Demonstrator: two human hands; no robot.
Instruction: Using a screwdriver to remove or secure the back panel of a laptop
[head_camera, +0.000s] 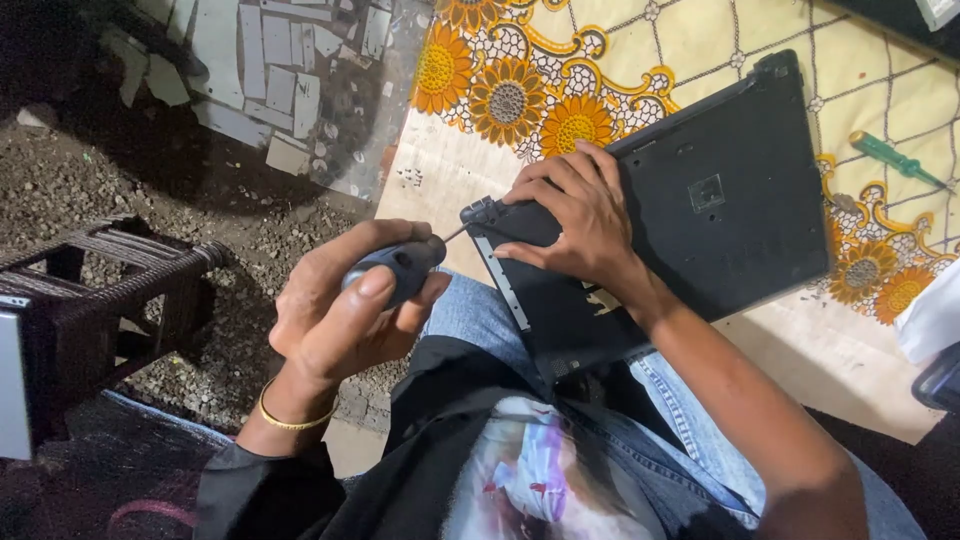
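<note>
Our left hand is wrapped around a dark screwdriver, tip at the black laptop corner. Our right hand presses flat, fingers spread, on the laptop.

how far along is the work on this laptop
Done: the black laptop lies upside down, half on the lap, half on the sunflower cloth. In hand: the left hand works a dark-handled screwdriver at the near corner while the right hand steadies the case. Left: the bottom cover looks still on; a green screwdriver lies unused.

Gold bangle on left wrist; black top, blue jeans, perhaps denim.
</note>
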